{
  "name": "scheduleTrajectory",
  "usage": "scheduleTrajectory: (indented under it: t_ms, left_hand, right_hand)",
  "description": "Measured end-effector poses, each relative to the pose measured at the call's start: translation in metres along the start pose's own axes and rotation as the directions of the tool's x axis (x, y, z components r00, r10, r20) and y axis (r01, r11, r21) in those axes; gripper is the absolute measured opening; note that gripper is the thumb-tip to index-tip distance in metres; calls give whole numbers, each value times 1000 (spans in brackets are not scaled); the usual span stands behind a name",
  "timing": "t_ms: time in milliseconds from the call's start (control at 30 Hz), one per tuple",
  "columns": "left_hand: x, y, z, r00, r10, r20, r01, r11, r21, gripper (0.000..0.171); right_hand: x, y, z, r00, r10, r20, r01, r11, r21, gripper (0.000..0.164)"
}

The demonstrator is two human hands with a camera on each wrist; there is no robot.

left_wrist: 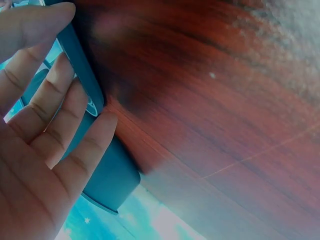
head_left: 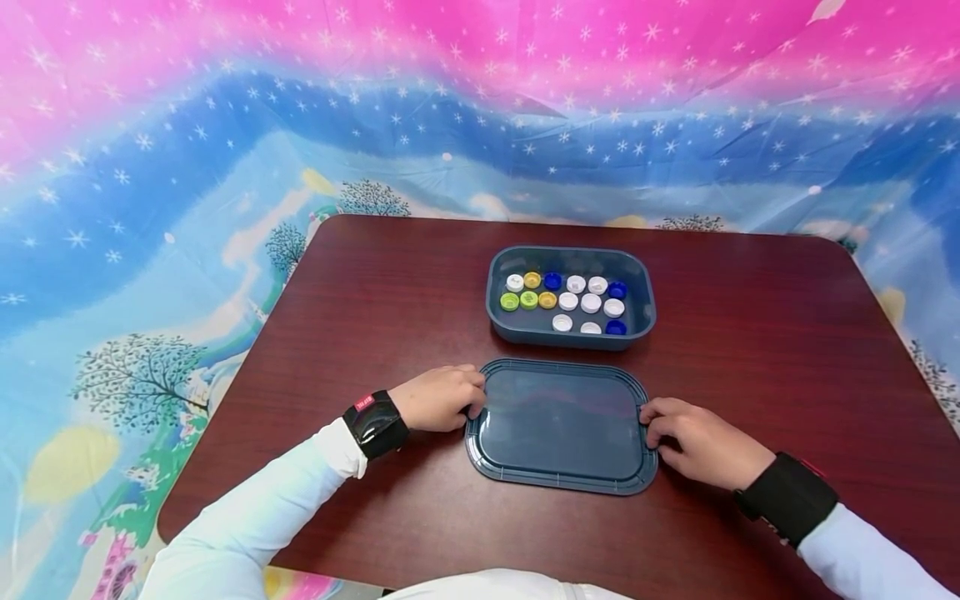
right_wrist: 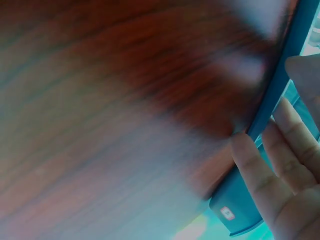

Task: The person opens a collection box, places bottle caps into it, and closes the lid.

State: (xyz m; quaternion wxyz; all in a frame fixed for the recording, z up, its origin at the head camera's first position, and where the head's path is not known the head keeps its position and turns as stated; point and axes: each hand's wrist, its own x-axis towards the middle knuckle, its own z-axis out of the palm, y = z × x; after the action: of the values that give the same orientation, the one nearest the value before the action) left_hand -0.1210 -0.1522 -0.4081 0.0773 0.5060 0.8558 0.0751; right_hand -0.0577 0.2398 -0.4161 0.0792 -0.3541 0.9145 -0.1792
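A dark blue-grey rectangular lid with rounded corners and a grooved rim lies level in front of the person. At its left edge, the left hand grips the rim with bent fingers. In the left wrist view, the left thumb and fingertips meet the lid's edge. Opposite, the right hand holds the right rim, its thumb against the side. Just beyond the lid stands a matching box, open at the top, holding several bottle caps in white, yellow, green and blue.
Both things are on a dark red-brown wooden table with rounded corners. A patterned pink and blue cloth hangs behind it and along the left side. A small label shows on the box's side in the right wrist view.
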Motion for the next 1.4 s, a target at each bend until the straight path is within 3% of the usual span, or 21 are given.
scheduleTrajectory:
  t_ms: [267, 667, 1000, 1233, 1300, 1400]
  left_hand:
    - [-1, 1, -1, 1000, 15, -18, -15, 1000, -3, 23]
    - [-3, -1, -1, 999, 29, 19, -30, 999, 20, 22]
    - [-5, -3, -11, 996, 51, 71, -51, 999, -6, 19]
    - [-4, -7, -22, 997, 71, 5, -71, 997, -17, 23]
    - [-4, -8, -24, 997, 71, -24, -72, 997, -32, 24]
    - [-3, -11, -28, 996, 62, -64, -68, 993, -97, 25]
  right_hand:
    - [1, 3, 4, 995, -88, -53, 85, 995, -57, 31]
    - [-1, 8, 6, 979, -181, -93, 173, 981, -85, 34]
    - [-2, 6, -3, 980, -156, -125, 149, 987, -65, 46]
    - [-4, 6, -17, 968, -163, -193, 148, 985, -89, 46]
    - [-5, 8, -22, 962, -166, -219, 155, 986, -69, 27]
    - [-6, 9, -30, 958, -147, -248, 148, 989, -15, 29]
